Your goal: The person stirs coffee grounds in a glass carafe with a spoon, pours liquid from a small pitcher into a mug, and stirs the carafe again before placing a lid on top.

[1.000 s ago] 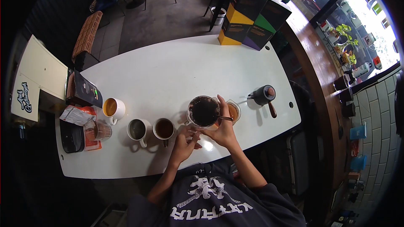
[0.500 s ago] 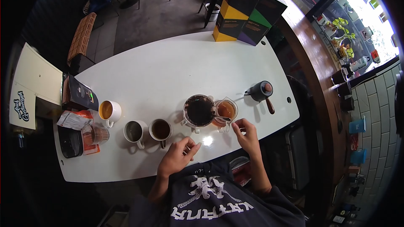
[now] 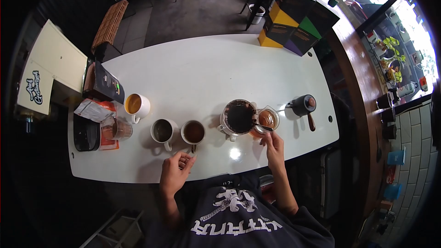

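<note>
My right hand (image 3: 274,150) has its fingers closed at the near side of a glass jug (image 3: 267,118) of amber coffee, where its handle was; the fingers hide the grip. Just above the fingertips is the end of a dark spoon (image 3: 262,127), whose other end reaches the rim of a dripper (image 3: 240,116) full of dark, wet coffee. My left hand (image 3: 176,171) hovers at the table's near edge with curled fingers and nothing visible in them. Nearest to it is a mug (image 3: 193,132) of brown liquid, handle toward me, beside a second mug (image 3: 164,131) with dark contents.
A white cup (image 3: 138,105) with orange inside stands left, near a clear tumbler (image 3: 122,128), foil pouches (image 3: 95,109) and a black tray (image 3: 86,133). A dark pot with a wooden handle (image 3: 304,105) stands right. Black, yellow and green boxes (image 3: 298,20) stand at the back.
The view has shifted, so the table things appear further right. My right hand has moved left onto the jug's near side. My left hand has drawn left, away from the dripper.
</note>
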Demonstrator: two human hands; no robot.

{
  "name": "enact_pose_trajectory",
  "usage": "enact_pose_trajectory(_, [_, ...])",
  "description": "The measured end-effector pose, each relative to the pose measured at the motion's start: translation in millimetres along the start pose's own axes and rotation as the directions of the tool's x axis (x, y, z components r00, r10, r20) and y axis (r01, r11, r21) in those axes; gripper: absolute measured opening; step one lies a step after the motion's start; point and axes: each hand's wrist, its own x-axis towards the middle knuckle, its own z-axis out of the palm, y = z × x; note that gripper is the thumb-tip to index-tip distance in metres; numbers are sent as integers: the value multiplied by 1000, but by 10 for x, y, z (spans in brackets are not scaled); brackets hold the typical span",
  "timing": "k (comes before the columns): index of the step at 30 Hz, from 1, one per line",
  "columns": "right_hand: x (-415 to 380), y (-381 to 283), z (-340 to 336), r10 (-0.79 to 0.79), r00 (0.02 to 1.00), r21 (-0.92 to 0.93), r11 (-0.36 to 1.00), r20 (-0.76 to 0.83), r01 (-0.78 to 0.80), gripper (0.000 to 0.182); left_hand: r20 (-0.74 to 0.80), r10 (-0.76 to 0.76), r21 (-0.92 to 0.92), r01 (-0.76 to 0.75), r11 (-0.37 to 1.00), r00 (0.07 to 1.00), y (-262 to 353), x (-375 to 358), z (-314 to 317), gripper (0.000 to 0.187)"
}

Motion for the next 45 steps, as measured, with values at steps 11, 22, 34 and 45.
enact_pose_trajectory(11, [185, 97, -76, -134, 947, 103, 980, -293, 170, 30, -246, 142, -29, -154, 988, 959, -200, 157, 234, 27])
enact_pose_trajectory(22, [306, 49, -162, -159, 925, 111, 972, -346, 209, 31, -609, 44, 71, -1, 997, 792, -486, 69, -38, 30])
enact_pose_trajectory(34, [657, -377, -259, -269, 913, 104, 944, -305, 313, 32, -509, -11, -341, -189, 921, 861, -727, 381, 176, 25])
enact_pose_trajectory(45, [1069, -776, -330, -306, 929, 68, 943, -211, 326, 32, -367, 146, -394, -296, 870, 919, -573, 1131, -92, 27])
